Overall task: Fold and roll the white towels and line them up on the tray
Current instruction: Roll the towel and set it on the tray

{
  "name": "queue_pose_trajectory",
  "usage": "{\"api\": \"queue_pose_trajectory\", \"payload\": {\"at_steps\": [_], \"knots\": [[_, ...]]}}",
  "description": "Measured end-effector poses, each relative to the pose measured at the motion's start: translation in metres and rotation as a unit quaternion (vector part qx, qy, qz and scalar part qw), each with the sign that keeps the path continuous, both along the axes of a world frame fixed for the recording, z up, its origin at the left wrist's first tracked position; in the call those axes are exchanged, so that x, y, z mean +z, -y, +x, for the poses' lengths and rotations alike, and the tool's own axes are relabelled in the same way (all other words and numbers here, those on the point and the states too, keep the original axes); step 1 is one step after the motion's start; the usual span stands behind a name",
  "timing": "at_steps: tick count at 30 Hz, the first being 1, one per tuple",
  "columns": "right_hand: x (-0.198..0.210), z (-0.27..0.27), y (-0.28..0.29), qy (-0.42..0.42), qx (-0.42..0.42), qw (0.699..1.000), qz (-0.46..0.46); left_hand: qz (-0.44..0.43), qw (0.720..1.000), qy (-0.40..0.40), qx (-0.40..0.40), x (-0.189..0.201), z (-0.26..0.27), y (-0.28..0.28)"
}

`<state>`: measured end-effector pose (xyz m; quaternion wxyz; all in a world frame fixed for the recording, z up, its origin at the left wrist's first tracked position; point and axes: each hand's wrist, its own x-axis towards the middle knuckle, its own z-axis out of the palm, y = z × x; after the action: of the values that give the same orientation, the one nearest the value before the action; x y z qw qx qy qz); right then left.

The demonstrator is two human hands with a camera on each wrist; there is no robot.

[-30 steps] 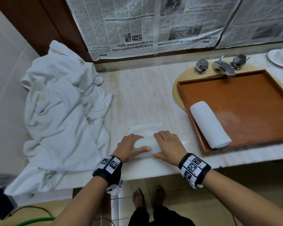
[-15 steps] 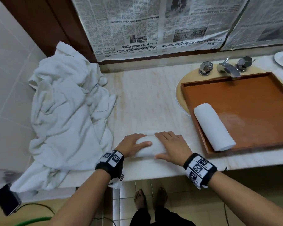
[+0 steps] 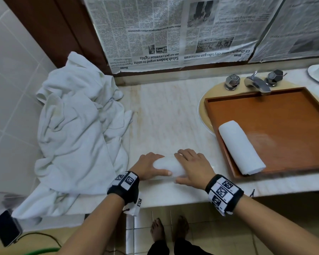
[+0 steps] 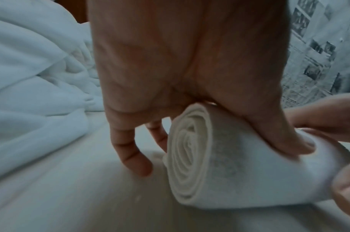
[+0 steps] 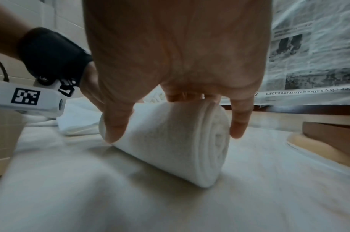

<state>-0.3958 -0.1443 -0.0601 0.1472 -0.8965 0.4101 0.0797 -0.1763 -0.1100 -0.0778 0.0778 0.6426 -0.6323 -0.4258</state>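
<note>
One marble counter ran the width of the head view, and one heap of unfolded white towels covered its left end; how many towels made up the heap could not be counted. One wooden tray sat over the basin at the right, below one tap flanked by two knobs. Two rolled towels showed. One finished roll lay inside the tray against its left wall. The second roll lay on the counter near the front edge, between the heap and the tray, its spiral end facing the left wrist camera. Two hands were on it. The left hand cupped its left end, thumb pressing the near side, fingers curled over the far side and spread apart. The right hand covered its right end, fingers draped over the top, thumb down on the near side. One phone lay at the lower left.
</note>
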Motion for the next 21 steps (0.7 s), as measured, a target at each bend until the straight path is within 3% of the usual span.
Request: {"api": "queue_pose_trajectory", "payload": {"at_steps": [4,7,12,18,21], "knots": [[-0.002,0.008,0.016,-0.026,-0.022,0.998,0.047,0.012,0.997,0.040,0.058,-0.002,-0.002,-0.008],[0.002,0.013,0.025,-0.038,-0.043,0.991,0.119,-0.030,0.992,0.024,0.120,-0.002,-0.005,-0.025],[-0.001,0.015,0.017,-0.056,-0.090,0.971,0.212,0.015,0.988,0.001,0.156,0.003,-0.007,-0.038],[-0.008,0.010,-0.011,-0.038,-0.143,0.960,0.237,0.025,0.982,-0.088,0.167,0.003,-0.006,-0.041],[-0.003,0.000,-0.021,-0.020,-0.163,0.953,0.255,0.072,0.973,-0.159,0.153,0.008,-0.006,-0.041]]}}
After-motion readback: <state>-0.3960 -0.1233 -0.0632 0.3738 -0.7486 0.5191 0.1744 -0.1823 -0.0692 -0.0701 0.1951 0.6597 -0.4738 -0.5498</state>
